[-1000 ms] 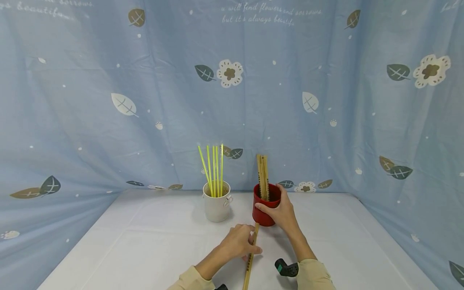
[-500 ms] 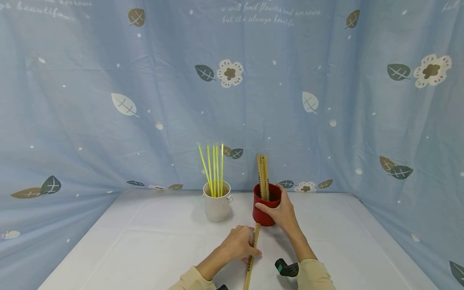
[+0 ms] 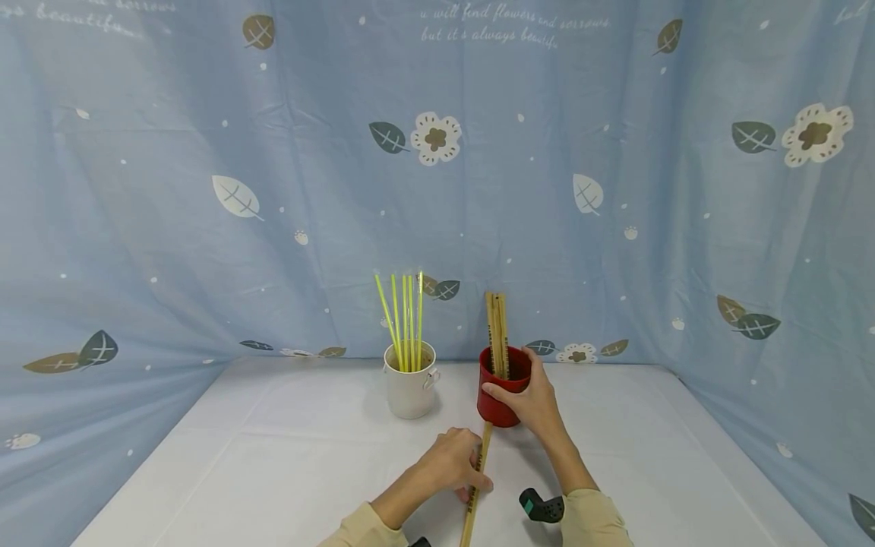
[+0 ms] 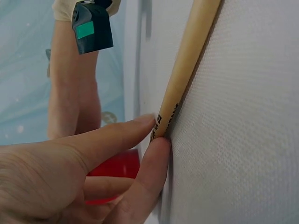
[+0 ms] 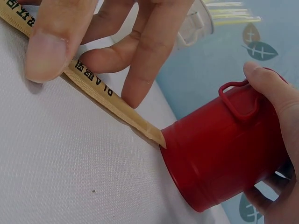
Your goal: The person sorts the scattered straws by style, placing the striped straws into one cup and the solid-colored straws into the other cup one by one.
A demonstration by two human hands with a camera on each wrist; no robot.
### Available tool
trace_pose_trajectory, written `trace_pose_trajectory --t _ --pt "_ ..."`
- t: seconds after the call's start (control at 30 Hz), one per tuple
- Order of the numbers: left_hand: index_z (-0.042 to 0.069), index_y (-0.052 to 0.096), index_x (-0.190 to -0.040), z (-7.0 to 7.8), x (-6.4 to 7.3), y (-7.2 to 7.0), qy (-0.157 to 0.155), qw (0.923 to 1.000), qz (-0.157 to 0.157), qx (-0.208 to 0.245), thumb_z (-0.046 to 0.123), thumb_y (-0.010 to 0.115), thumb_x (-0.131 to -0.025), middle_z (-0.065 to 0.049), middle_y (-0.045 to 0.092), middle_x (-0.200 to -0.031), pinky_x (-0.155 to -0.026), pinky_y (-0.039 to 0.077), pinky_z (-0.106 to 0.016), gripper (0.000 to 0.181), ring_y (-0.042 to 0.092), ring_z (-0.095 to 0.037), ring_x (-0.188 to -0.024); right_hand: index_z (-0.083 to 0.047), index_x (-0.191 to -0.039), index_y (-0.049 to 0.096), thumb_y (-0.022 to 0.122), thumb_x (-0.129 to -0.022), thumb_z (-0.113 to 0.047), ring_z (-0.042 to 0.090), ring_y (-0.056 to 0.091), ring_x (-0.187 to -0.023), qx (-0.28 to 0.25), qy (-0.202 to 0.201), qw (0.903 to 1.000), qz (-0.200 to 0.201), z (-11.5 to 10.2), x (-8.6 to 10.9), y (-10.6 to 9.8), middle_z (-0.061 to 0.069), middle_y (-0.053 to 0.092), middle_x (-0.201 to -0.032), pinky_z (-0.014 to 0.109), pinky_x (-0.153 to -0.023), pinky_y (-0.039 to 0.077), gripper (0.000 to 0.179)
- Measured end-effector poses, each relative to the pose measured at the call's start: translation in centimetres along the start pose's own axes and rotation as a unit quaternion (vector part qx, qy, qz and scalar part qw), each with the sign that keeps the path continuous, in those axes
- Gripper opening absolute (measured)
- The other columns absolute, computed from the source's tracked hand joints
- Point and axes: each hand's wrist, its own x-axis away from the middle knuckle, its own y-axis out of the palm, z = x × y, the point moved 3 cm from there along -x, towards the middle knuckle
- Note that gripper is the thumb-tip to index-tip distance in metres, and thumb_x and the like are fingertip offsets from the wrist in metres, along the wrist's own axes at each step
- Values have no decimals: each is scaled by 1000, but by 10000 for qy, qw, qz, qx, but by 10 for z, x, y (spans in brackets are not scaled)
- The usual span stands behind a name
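Observation:
A straw in a printed brown paper wrapper lies on the white table, its far end at the foot of a red bucket. My left hand pinches the straw between thumb and fingers, which the left wrist view shows close up on the wrapper. With my right hand I grip the red bucket, thumb on its near side and fingers round the far right. Several wrapped straws stand upright in this bucket. In the right wrist view the bucket's wire handle shows below my right thumb.
Left of the red bucket stands a white bucket with several yellow-green straws leaning in it. A blue patterned curtain hangs behind the table. A black device sits by my right wrist.
My left hand has slid slightly along the wrapped straw towards me, while the straw has hardly moved. My right hand and the red bucket stay in place.

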Motion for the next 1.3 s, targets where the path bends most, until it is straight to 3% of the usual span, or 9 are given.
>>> trace_pose_trajectory --t 0.3,0.6,0.83,1.07,1.3 --pt "6 61 -76 -1 0 2 -21 10000 -46 -39 13 86 -75 -5 55 -73 -44 44 -16 26 62 -15 -45 -13 -153 23 85 -73 -45 31 47 -132 25 26 10000 -9 -2 1 -1 11 46 -145 54 -102 47 106" --pt "3 66 -89 0 2 2 -83 9997 -180 160 6 83 -76 -6 59 -68 -46 50 -20 22 65 -17 -47 -15 -153 24 84 -72 -49 30 48 -131 73 -25 10000 18 2 0 1 10 47 -145 53 -102 48 106" --pt "-3 66 -114 0 2 1 -217 9995 -196 88 7 83 -76 -6 58 -69 -48 51 -20 43 66 -17 -49 -17 -152 24 85 -72 -49 30 48 -131 32 -11 10000 20 2 0 1 10 47 -145 53 -101 48 105" --pt "-1 66 -106 0 3 1 -89 9997 -226 -57 6 82 -77 -3 60 -65 -45 48 -18 34 66 -15 -48 -17 -152 24 85 -72 -48 30 49 -130 53 -43 10000 27 2 1 0 10 47 -144 53 -100 49 105" --pt "-5 62 -124 -1 3 0 -116 9995 -276 -29 5 82 -77 -3 60 -66 -46 50 -20 51 66 -15 -49 -17 -152 24 85 -72 -47 30 48 -130 31 -57 10000 34 0 2 -1 10 47 -144 53 -100 49 105"
